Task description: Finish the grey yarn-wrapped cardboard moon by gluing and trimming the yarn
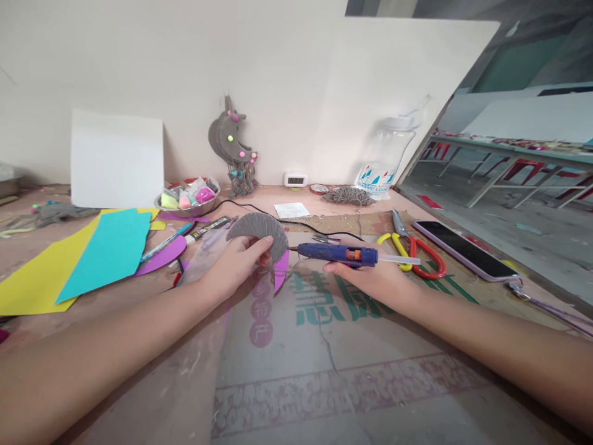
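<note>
My left hand (241,256) is closed on a crescent moon cutout (266,230), its thumb pressed on the front. Grey yarn covers most of the crescent, while its lower tip shows bare purple. In my right hand (365,272) is a blue hot glue gun (340,253) with a clear glue stick poking out of its back end. The gun's nozzle points left and is at the crescent's edge, where yarn meets purple; I cannot tell whether they touch. A strand of grey yarn (327,337) trails down over the printed cardboard (278,371) below.
Red-and-yellow-handled scissors (428,262) and a phone (463,250) lie to the right. A yarn bundle (351,196), bottle (384,157), small clock (295,180) and finished moon ornament (229,139) are behind. Cyan sheets (104,253), yellow sheets (41,266) and a bowl (185,209) stand left. A black cord (259,209) crosses behind.
</note>
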`<state>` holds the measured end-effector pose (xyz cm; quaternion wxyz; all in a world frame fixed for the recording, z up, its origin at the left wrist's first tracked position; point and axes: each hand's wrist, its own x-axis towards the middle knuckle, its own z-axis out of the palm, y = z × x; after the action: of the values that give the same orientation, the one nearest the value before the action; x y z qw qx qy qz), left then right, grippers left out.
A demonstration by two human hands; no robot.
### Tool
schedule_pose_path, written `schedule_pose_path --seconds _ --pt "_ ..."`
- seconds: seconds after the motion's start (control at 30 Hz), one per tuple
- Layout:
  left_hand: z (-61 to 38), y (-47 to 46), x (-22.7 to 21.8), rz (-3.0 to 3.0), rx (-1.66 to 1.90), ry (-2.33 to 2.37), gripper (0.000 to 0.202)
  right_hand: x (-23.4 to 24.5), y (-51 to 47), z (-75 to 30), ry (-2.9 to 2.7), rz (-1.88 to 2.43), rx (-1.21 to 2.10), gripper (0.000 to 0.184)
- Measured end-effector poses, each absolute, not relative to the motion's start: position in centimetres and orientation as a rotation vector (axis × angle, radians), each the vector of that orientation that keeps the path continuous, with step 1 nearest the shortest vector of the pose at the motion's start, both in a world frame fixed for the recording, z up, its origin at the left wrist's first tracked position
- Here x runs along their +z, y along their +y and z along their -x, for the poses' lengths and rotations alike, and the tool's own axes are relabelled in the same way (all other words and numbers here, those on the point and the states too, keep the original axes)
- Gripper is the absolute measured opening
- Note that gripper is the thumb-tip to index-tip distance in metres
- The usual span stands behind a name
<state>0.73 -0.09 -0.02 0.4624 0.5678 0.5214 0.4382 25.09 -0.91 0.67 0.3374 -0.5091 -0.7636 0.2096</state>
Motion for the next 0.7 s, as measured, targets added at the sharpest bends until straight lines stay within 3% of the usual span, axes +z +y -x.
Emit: schedule_pose_path --seconds 0.2,0.5,0.7 --pt "-0.7 0.1 -0.4 -1.384 1.091 1.272 0.036 1.3 -1.2 -24.7 -1.992 1.370 0.654 0.033" --pt "-0.6 0.2 -0.4 -1.309 1.108 1.176 0.035 0.5 -0.9 -25.3 -2.011 1.329 0.472 0.032" --pt "-1.0 0.0 -0.1 -1.268 1.130 1.205 0.036 1.6 -0.6 -25.1 -1.934 1.386 0.596 0.031"
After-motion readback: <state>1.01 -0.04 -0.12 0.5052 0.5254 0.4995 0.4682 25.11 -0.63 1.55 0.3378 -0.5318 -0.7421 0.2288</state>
